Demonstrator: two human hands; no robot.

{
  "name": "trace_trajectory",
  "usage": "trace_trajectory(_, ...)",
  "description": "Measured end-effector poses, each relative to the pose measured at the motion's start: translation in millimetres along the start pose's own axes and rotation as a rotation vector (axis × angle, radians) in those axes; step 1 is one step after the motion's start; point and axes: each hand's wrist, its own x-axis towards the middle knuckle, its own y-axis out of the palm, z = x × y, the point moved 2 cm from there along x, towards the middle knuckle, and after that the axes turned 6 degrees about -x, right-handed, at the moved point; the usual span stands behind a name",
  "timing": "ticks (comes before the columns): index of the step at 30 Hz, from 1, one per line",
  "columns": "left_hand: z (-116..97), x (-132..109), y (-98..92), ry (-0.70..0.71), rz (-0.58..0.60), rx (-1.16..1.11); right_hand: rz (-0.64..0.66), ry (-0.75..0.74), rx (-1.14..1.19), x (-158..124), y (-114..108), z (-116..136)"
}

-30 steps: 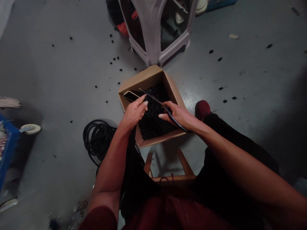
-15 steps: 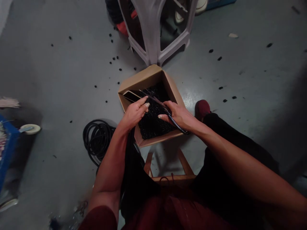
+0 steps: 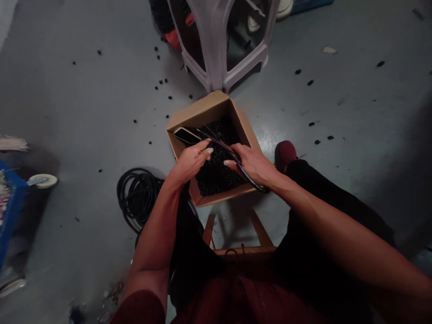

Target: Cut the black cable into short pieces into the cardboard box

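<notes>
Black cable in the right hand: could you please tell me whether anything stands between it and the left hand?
Nothing visible does. The left hand has its fingertips right beside the black cable, above the small black parts in the cardboard box. The phone lies past them on the box's left rim.

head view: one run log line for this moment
left hand: over cardboard box, fingers by black cable | right hand: shut on black cable | inside: small black parts, phone
</notes>
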Motion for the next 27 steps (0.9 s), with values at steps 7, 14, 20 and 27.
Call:
trace_trajectory(7, 1, 0, 1.0, -0.058, 0.019, -0.181, -0.006, 0.028, 0.039, -1, -2, 5)
trace_trajectory(14, 4, 0, 5.9, -0.114, 0.043, -0.430, 0.010, 0.048, 0.020, -1, -5, 6)
trace_trajectory(20, 1, 2, 12.1, -0.176, -0.007, -0.604, -0.021, 0.048, 0.047, 0, -6, 4)
trace_trajectory(27, 7, 1, 10.8, -0.140, 0.042, -0.635, -0.015, 0.035, 0.041, 1, -7, 3)
